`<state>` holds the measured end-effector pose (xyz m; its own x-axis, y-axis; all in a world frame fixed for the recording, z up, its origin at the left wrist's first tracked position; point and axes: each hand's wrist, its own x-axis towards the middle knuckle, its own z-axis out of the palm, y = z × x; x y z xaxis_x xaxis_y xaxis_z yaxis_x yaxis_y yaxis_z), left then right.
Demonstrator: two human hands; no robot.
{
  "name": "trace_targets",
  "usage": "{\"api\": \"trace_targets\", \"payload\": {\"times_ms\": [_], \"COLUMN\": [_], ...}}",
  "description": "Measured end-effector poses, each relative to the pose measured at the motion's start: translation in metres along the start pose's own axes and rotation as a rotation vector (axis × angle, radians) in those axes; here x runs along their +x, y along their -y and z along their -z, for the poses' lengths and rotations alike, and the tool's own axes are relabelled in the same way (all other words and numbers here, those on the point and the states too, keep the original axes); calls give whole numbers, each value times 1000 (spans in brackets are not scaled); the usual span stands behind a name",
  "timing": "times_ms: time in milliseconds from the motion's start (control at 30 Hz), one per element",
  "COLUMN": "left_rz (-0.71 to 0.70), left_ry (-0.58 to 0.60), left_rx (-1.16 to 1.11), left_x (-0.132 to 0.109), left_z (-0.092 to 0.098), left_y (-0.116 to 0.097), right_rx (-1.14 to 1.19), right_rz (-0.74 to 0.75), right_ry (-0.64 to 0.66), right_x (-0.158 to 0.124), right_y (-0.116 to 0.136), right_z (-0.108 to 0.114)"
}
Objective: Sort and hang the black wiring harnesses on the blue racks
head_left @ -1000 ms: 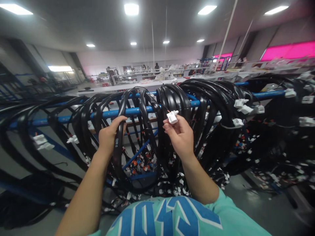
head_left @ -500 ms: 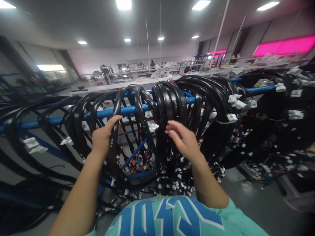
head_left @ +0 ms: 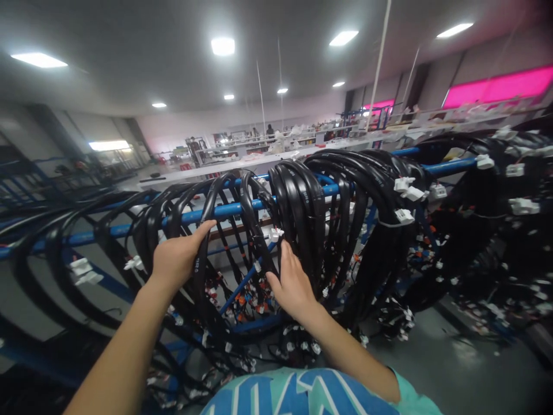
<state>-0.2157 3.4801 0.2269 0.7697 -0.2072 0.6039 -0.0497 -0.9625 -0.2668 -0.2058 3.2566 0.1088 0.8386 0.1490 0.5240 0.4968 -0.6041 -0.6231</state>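
Black sleeved wire harnesses hang in loops over a blue rail (head_left: 185, 217). My left hand (head_left: 175, 259) is closed round one wire harness (head_left: 202, 282), its thumb across the front and the other fingers hidden behind. My right hand (head_left: 294, 282) has its fingers stretched out and its thumb apart, beside another hanging wire harness (head_left: 258, 233). Just above those fingertips is a white connector (head_left: 275, 234). To the right of it hangs a tight bunch of harnesses (head_left: 298, 196). Whether my right fingers touch a harness is unclear.
More harnesses (head_left: 367, 173) with white connectors (head_left: 406, 189) crowd the rail at right. Below hang many loose wire ends with small plugs (head_left: 246, 302). A slanting blue brace (head_left: 242, 286) crosses beneath the rail. Long white worktables (head_left: 254, 157) stand behind, with a person (head_left: 270, 130) far off.
My right hand has moved left and down, from the tight bunch to the harness beside the white connector, its fingers straighter. My left hand keeps its hold. The view has tilted up slightly.
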Motion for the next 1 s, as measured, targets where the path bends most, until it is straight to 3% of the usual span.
{"api": "trace_targets", "payload": {"times_ms": [200, 333, 433, 533, 667, 767, 900, 1000], "left_rz": [-26, 10, 172, 172, -48, -263, -388, -387], "left_ry": [108, 236, 160, 9, -79, 60, 178, 274], "left_rx": [78, 153, 221, 318, 363, 256, -85, -299], "left_x": [2, 3, 3, 16, 77, 145, 211, 225], "left_z": [8, 21, 39, 58, 78, 76, 40, 8], "left_y": [1, 5, 19, 30, 8, -34, -80, -88], "right_rx": [348, 580, 655, 577, 322, 178, 205, 205], "right_rz": [-183, -95, -23, 14, 209, 254, 172, 187], "right_ry": [61, 175, 220, 328, 521, 591, 599, 622], "right_x": [15, 13, 5, 3, 19, 34, 39, 38], "right_y": [-4, 7, 20, 39, 68, 75, 56, 38], "right_z": [-10, -10, -8, -7, -14, -30, -48, -36]}}
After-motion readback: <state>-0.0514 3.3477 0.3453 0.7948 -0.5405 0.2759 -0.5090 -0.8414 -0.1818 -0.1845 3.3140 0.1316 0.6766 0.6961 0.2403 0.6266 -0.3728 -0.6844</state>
